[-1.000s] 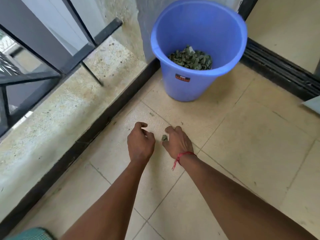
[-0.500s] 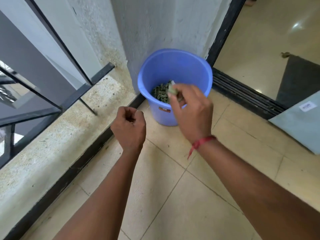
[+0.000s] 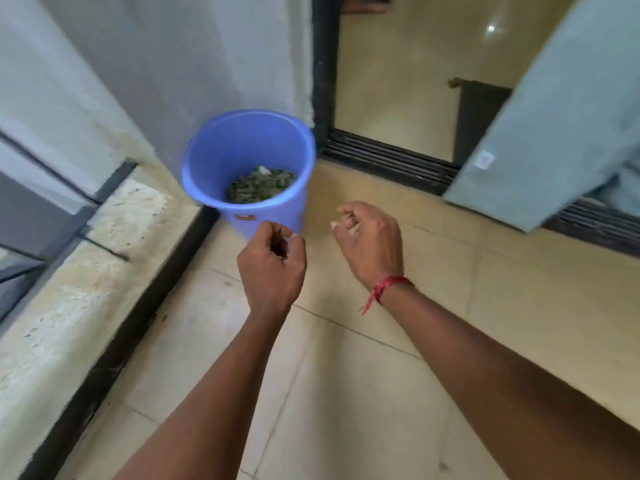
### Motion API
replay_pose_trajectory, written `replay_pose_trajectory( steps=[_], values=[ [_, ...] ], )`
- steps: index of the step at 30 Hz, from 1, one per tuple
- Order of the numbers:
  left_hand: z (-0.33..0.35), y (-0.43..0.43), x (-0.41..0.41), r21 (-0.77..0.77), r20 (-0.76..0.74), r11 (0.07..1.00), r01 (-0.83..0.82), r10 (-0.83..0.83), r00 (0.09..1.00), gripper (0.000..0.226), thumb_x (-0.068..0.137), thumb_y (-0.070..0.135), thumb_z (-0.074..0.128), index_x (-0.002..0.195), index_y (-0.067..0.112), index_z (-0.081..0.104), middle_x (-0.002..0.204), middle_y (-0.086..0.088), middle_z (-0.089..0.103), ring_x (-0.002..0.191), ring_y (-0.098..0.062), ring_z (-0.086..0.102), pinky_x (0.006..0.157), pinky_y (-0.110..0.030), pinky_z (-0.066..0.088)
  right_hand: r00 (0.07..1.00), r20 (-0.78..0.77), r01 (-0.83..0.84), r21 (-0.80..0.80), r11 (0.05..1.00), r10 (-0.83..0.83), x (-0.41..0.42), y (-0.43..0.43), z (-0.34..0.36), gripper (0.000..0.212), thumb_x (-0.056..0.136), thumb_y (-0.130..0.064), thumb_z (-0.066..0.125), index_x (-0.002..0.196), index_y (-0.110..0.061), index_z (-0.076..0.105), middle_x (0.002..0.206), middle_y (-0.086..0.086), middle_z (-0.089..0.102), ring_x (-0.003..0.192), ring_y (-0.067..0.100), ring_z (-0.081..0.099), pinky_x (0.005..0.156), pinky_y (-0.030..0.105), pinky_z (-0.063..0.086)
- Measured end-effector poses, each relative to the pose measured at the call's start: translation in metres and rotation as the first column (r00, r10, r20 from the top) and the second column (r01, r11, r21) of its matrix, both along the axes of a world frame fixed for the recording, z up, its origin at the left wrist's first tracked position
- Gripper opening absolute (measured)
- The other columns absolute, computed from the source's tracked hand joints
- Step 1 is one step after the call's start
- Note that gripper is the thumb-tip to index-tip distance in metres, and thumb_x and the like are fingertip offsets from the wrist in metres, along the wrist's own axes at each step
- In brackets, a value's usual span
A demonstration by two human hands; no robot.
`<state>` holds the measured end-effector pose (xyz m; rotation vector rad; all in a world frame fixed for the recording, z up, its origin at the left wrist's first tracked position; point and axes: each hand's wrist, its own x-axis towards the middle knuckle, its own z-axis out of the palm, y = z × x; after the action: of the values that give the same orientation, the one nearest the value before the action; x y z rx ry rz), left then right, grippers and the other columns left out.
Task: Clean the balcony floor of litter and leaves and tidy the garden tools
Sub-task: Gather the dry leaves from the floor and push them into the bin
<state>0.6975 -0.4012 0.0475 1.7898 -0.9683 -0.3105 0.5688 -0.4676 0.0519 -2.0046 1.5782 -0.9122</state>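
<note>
Leaf-binning step: your right hand [image 3: 370, 240], grip loose and empty, hangs near the bucket [image 3: 242, 140]; left hand [image 3: 272, 268] is fisted (contents hidden), so probably open it over the bucket next.

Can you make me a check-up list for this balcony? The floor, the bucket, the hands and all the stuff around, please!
Surface: beige tiled floor, a few small marks.
Job's things: round blue plastic bucket upright by the wall corner, with dark green leaves lying in its bottom. Garden tools: nothing seen.
Clutter: nothing seen.
Hands: left hand has its fingers curled, and whether it holds anything is hidden. Right hand is loosely curled and holds nothing.
Cables: nothing seen.
Surroundings: rough stone ledge and dark metal railing on the left, black door track behind, grey-green sheet on the right.
</note>
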Motion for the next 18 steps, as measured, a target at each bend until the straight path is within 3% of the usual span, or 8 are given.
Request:
replay_pose_trajectory(
  steps=[4, 10, 14, 18],
  values=[
    [-0.025, 0.040, -0.096, 0.122, 0.065, 0.953, 0.276, -0.286, 0.956, 0.005, 0.077, 0.026, 0.057, 0.078, 0.021, 0.057, 0.056, 0.005, 0.054, 0.052, -0.009, 0.051, 0.058, -0.025, 0.042, 0.993, -0.018, 0.116, 0.122, 0.986, -0.114, -0.102, 0.073, -0.028, 0.022, 0.082, -0.019, 0.067, 0.103, -0.020, 0.068, 0.084, -0.003, 0.067, 0.071, 0.020, 0.062, 0.071, 0.029, 0.052],
    [-0.069, 0.127, -0.256, 0.397, 0.084, 0.674, 0.623, -0.703, 0.706, 0.021, 0.076, 0.040, 0.050, 0.088, 0.024, 0.058, 0.054, 0.008, 0.054, 0.052, -0.006, 0.052, 0.057, -0.025, 0.044, 0.929, -0.083, 0.367, 0.349, 0.862, -0.361, -0.283, 0.205, -0.069, 0.025, 0.085, -0.020, 0.065, 0.110, -0.021, 0.066, 0.088, -0.003, 0.069, 0.084, 0.017, 0.064, 0.075, 0.029, 0.052],
    [-0.086, 0.187, -0.345, 0.532, 0.037, 0.466, 0.707, -0.847, 0.530, 0.015, 0.079, 0.036, 0.056, 0.091, 0.027, 0.059, 0.055, 0.008, 0.056, 0.055, -0.005, 0.055, 0.056, -0.023, 0.044, 0.875, -0.151, 0.474, 0.457, 0.753, -0.459, -0.389, 0.290, -0.090, 0.027, 0.085, -0.018, 0.063, 0.111, -0.022, 0.065, 0.091, -0.002, 0.070, 0.087, 0.016, 0.065, 0.078, 0.027, 0.052],
    [-0.090, 0.239, -0.422, 0.634, 0.016, 0.324, 0.702, -0.913, 0.407, 0.009, 0.085, 0.027, 0.060, 0.093, 0.029, 0.059, 0.057, 0.008, 0.060, 0.058, -0.006, 0.058, 0.057, -0.024, 0.046, 0.834, -0.148, 0.518, 0.542, 0.662, -0.531, -0.476, 0.359, -0.103, 0.028, 0.087, -0.017, 0.060, 0.113, -0.022, 0.065, 0.097, 0.000, 0.071, 0.092, 0.015, 0.065, 0.079, 0.025, 0.050]
  ],
)
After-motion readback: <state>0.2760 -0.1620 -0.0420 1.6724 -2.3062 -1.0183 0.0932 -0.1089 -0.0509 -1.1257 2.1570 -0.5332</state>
